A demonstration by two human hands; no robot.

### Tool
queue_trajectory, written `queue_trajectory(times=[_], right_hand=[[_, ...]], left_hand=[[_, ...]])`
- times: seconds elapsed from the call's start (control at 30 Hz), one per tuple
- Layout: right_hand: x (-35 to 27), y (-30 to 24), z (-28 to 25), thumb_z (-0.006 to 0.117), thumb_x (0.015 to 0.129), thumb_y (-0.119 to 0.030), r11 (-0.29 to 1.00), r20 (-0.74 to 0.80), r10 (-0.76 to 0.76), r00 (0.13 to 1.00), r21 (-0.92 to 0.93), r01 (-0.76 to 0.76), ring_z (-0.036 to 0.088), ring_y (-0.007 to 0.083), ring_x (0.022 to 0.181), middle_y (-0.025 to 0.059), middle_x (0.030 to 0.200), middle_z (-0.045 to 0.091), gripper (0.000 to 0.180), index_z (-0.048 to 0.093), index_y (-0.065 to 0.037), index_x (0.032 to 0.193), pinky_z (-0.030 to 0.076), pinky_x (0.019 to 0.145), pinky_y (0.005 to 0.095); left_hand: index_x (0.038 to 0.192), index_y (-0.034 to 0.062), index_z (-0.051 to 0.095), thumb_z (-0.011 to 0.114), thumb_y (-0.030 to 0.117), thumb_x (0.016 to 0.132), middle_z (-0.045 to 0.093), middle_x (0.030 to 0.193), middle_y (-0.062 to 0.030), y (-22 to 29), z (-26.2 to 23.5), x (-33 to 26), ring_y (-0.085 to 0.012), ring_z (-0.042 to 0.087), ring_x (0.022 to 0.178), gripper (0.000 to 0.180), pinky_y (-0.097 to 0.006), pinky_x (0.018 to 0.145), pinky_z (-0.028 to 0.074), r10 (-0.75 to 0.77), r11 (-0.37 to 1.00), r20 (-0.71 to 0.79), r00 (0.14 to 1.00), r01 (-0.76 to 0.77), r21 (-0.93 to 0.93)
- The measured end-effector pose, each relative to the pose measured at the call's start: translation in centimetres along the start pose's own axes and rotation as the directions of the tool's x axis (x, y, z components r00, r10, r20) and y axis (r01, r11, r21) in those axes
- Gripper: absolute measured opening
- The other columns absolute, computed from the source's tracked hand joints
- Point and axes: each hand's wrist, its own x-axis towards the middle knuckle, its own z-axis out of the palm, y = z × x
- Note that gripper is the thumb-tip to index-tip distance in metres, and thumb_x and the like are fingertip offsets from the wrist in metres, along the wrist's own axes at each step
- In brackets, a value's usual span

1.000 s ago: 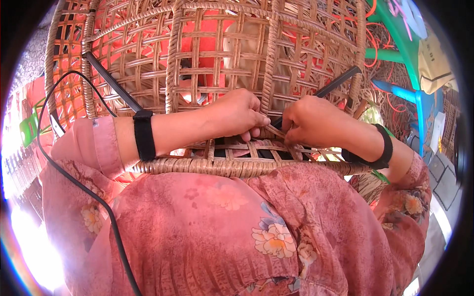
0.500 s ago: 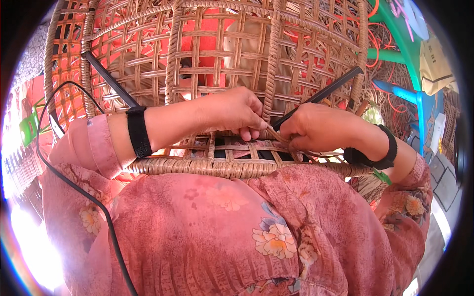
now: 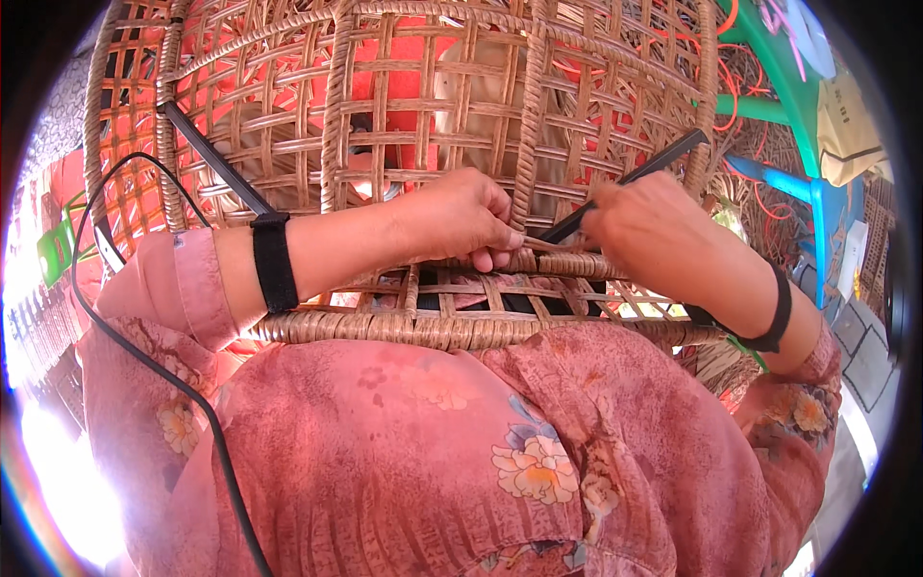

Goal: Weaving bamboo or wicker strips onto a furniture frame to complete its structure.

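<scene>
A large woven rattan frame (image 3: 433, 154) of brown openwork lies across my lap. My left hand (image 3: 471, 219) is closed in a pinch at a wrapped crossbar, its thumb and fingertips on a thin rattan strand (image 3: 556, 247). From there the strand runs right to my right hand (image 3: 646, 229), whose fingers are curled in and slightly smeared by motion. The strand's end inside that hand is hidden. Just below both hands passes the bar with the strand winding (image 3: 567, 263), and nearer my body is a thicker wrapped edge (image 3: 471, 330).
Two dark metal bars (image 3: 216, 159) slant across the weave, one on each side. A black cable (image 3: 183, 389) hangs by my left arm. Far right are a green plastic chair (image 3: 803, 96), a blue plastic piece (image 3: 817, 216) and a beige bag (image 3: 851, 130). Loose strands lie beneath.
My right hand has moved up and to the right, away from my left hand, with the strand drawn out between them. My left hand has barely moved.
</scene>
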Motion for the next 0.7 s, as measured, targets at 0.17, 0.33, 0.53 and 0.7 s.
queue_trajectory(times=[0.17, 0.33, 0.53, 0.7], right_hand=[[-1.6, 1.2, 0.5, 0.061, 0.070, -0.005, 0.948, -0.375, 0.207, 0.904, -0.153, -0.280, 0.063, 0.0294, 0.069, 0.0113, 0.073, 0.056, 0.008, 0.060, -0.005, 0.078, 0.048, 0.057, 0.0373], [-0.4, 1.9, 0.6, 0.061, 0.071, -0.002, 0.943, -0.629, 0.305, 0.715, 0.092, -0.320, 0.063, 0.0305, 0.072, 0.0145, 0.077, 0.058, 0.014, 0.058, -0.001, 0.084, 0.050, 0.062, 0.0363], [2.1, 3.9, 1.5, 0.058, 0.080, -0.003, 0.391, -0.273, 0.602, 0.750, 0.920, 0.022, 0.064, 0.0177, 0.076, 0.0094, 0.084, 0.065, 0.036, 0.053, 0.003, 0.115, 0.050, 0.066, 0.0292], [2.3, 2.5, 1.5, 0.057, 0.084, -0.007, 0.176, -0.130, 0.590, 0.797, 0.984, 0.029, 0.061, 0.0121, 0.065, 0.0052, 0.078, 0.062, 0.044, 0.045, 0.004, 0.125, 0.048, 0.056, 0.0264]], left_hand=[[0.080, 0.0032, 0.061, 0.063, 0.015, 0.086, 0.065, 0.073, -0.0034, 0.0, 0.0, -0.2, -0.0061, 0.058, 0.059, 0.013, -0.020, 0.053, 0.044, 0.011, 1.000, 0.004, 1.000, -0.011, -0.015], [0.080, 0.0031, 0.061, 0.063, 0.014, 0.086, 0.065, 0.072, -0.0031, 0.2, -0.1, -0.4, -0.0063, 0.058, 0.059, 0.012, -0.020, 0.053, 0.044, 0.022, 0.999, 0.009, 1.000, -0.022, -0.034], [0.080, 0.0033, 0.061, 0.063, 0.013, 0.085, 0.065, 0.072, -0.0033, 0.0, 0.1, -0.1, -0.0061, 0.057, 0.058, 0.011, -0.020, 0.052, 0.044, 0.038, 0.999, 0.006, 0.999, -0.037, -0.035], [0.079, 0.0032, 0.061, 0.063, 0.013, 0.085, 0.065, 0.072, -0.0037, -0.2, 0.2, -0.3, -0.0063, 0.058, 0.058, 0.011, -0.020, 0.052, 0.044, 0.019, 0.998, 0.001, 1.000, -0.019, -0.056]])
